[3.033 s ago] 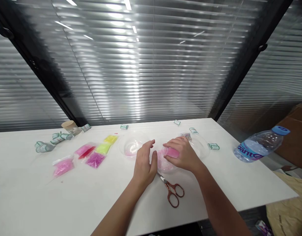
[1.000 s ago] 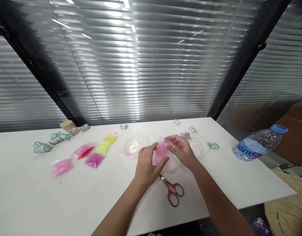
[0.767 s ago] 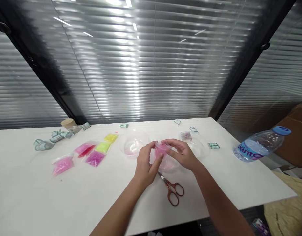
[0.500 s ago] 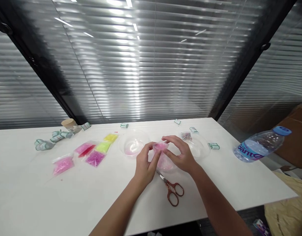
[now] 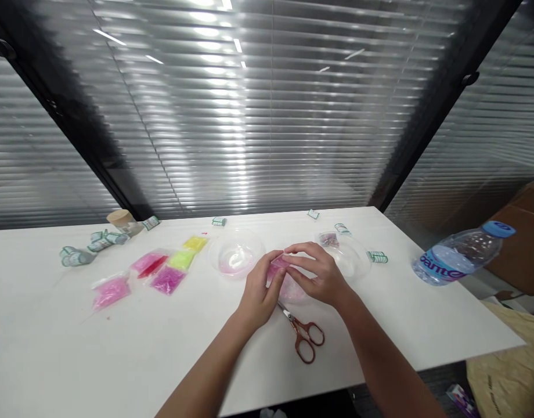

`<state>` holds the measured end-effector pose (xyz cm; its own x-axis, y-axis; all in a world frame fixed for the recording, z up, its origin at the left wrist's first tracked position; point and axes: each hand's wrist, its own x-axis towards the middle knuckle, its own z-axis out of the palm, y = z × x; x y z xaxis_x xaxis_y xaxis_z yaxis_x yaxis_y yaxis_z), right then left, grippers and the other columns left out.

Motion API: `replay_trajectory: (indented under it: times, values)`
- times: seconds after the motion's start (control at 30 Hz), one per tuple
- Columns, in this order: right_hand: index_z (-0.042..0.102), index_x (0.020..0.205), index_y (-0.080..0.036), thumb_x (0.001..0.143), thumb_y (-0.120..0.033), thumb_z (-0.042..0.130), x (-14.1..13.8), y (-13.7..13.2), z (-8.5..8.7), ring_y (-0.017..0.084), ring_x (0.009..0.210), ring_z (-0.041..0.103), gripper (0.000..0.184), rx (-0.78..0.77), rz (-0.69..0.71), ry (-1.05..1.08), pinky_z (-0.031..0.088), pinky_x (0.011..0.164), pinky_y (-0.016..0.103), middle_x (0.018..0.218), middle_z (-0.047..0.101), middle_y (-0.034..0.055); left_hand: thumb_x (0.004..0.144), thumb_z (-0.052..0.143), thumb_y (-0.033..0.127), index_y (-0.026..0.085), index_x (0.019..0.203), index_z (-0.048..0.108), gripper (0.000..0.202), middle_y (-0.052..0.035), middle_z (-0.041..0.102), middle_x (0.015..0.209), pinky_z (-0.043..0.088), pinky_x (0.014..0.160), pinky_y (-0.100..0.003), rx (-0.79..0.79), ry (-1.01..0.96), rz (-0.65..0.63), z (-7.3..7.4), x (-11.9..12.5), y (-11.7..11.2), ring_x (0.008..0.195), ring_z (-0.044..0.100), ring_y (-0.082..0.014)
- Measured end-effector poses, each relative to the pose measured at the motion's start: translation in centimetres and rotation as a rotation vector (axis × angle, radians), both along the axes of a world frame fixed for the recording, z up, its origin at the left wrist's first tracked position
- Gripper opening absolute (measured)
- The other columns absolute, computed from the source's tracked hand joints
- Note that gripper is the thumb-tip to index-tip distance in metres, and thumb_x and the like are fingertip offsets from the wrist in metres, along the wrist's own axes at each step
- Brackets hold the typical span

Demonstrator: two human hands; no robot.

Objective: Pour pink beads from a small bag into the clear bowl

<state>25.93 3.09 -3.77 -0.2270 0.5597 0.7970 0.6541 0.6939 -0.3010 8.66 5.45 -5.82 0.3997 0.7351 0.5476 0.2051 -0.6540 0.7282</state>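
Note:
My left hand (image 5: 259,293) pinches a small clear bag of pink beads (image 5: 275,266) between thumb and fingers. From the other side, my right hand (image 5: 323,277) has its fingertips closed at the bag's upper edge, partly covering it. Below the hands sits a clear bowl (image 5: 295,291) with pink bits in it, largely hidden. Scissors (image 5: 305,337) with copper-coloured handles lie just in front, their tips by the bowl. A second clear bowl (image 5: 215,255), pink at its bottom, stands to the left. Behind my right hand is a third clear bowl (image 5: 363,261).
Bags of pink (image 5: 112,291), purple (image 5: 168,280) and yellow beads (image 5: 195,242) lie on the left of the white table (image 5: 75,360). Crumpled green-and-white wrappers (image 5: 74,256) are scattered about. A water bottle (image 5: 456,258) stands at the right; a small dark packet (image 5: 328,240) lies by the third bowl.
My right fingertips have come in against the bag's top beside my left fingers. The bag's open-looking pink face has tipped and is now more covered.

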Motion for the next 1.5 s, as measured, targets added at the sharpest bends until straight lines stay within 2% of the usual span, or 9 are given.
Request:
replay_trajectory:
  times: [0.23,0.5,0.73,0.9,1.23,1.3,1.4,1.43,1.5]
  values:
    - [0.07,0.1,-0.023,0.085,-0.013,0.061,-0.1,-0.1,0.0,0.021,0.093,0.062,0.02,0.006,0.054,0.039,0.054,0.079,0.04,0.105,0.065,0.0092,0.096,0.044,0.025,0.024,0.127,0.047,0.03,-0.0062,0.061,0.116,0.047,0.09,-0.032,-0.008,-0.031,-0.065,-0.2,0.0,0.2,0.105,0.058,-0.0175]
    - [0.068,0.113,-0.028,0.086,-0.011,0.063,-0.3,-0.1,0.0,0.021,0.098,0.061,0.033,-0.013,0.082,0.145,0.054,0.084,0.04,0.109,0.063,0.008,0.097,0.043,0.029,0.024,0.127,0.048,0.031,-0.0063,0.06,0.12,0.045,0.094,-0.033,-0.064,-0.072,-0.039,-0.1,0.1,-0.1,0.109,0.056,-0.0181]
    - [0.073,0.102,-0.028,0.084,-0.01,0.065,-0.1,-0.2,0.3,0.02,0.097,0.063,0.026,-0.034,0.082,0.235,0.054,0.083,0.039,0.104,0.065,0.0072,0.1,0.036,0.03,0.025,0.13,0.047,0.033,-0.0061,0.056,0.127,0.042,0.099,-0.034,-0.095,-0.074,-0.06,-0.1,0.1,-0.1,0.117,0.052,-0.0184]
    - [0.075,0.099,-0.028,0.083,-0.01,0.066,-0.1,-0.3,0.5,0.021,0.096,0.063,0.026,-0.027,0.078,0.243,0.054,0.082,0.039,0.103,0.066,0.007,0.099,0.036,0.03,0.025,0.129,0.049,0.033,-0.0056,0.058,0.125,0.043,0.097,-0.033,-0.099,-0.077,-0.041,0.0,0.1,-0.2,0.115,0.053,-0.0183]
    - [0.074,0.082,-0.026,0.076,-0.017,0.074,0.0,-0.3,0.4,0.019,0.088,0.064,0.01,-0.178,0.072,0.453,0.054,0.08,0.036,0.092,0.067,0.0036,0.099,0.036,0.025,0.025,0.132,0.045,0.034,-0.0071,0.057,0.124,0.044,0.096,-0.035,0.004,0.014,-0.028,-0.2,0.0,-0.2,0.114,0.053,-0.0186]
    - [0.07,0.088,-0.024,0.073,-0.02,0.077,0.1,-0.4,0.5,0.02,0.087,0.065,0.017,-0.24,0.035,0.489,0.054,0.081,0.037,0.092,0.068,0.0035,0.098,0.037,0.022,0.026,0.138,0.038,0.04,-0.008,0.054,0.127,0.044,0.098,-0.036,0.049,0.034,-0.01,-0.5,0.1,-0.1,0.117,0.052,-0.0186]
    - [0.064,0.109,-0.023,0.064,-0.024,0.083,-0.3,-0.7,0.5,0.023,0.088,0.065,0.049,-0.35,-0.052,0.461,0.055,0.081,0.039,0.101,0.069,0.0057,0.097,0.038,0.017,0.027,0.145,0.028,0.05,-0.0096,0.051,0.132,0.044,0.1,-0.037,0.15,0.077,-0.025,-0.9,0.5,0.0,0.121,0.049,-0.0187]
    - [0.064,0.11,-0.022,0.061,-0.025,0.084,-0.4,-0.7,0.5,0.023,0.088,0.066,0.053,-0.363,-0.079,0.439,0.055,0.08,0.039,0.102,0.07,0.0065,0.096,0.039,0.016,0.027,0.146,0.026,0.052,-0.01,0.05,0.133,0.044,0.1,-0.038,0.175,0.091,-0.038,-1.0,0.6,0.1,0.122,0.048,-0.0189]
    - [0.067,0.104,-0.02,0.06,-0.026,0.085,-0.7,-0.8,0.6,0.024,0.087,0.067,0.048,-0.363,-0.109,0.401,0.055,0.08,0.039,0.098,0.071,0.007,0.096,0.04,0.015,0.027,0.147,0.024,0.055,-0.0108,0.05,0.134,0.045,0.1,-0.038,0.206,0.106,-0.049,-1.2,0.7,0.2,0.123,0.047,-0.0194]
